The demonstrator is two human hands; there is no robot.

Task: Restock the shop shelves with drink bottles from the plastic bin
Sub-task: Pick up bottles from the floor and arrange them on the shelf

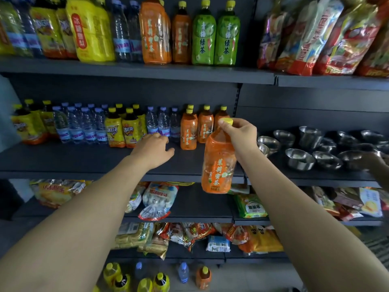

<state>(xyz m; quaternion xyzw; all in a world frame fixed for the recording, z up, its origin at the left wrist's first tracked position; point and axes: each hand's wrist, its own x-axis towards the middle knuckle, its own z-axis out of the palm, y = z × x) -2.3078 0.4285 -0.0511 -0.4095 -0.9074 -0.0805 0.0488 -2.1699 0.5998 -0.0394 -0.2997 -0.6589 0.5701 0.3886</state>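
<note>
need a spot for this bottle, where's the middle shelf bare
The shelf is bare before the yellow bottles, left of the left hand, and before the standing orange bottles. Crowded along the back and among the bowls.

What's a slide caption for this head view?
Right hand holds an orange tea bottle by its yellow cap before the middle shelf, while the left hand reaches toward the water bottles.
</note>
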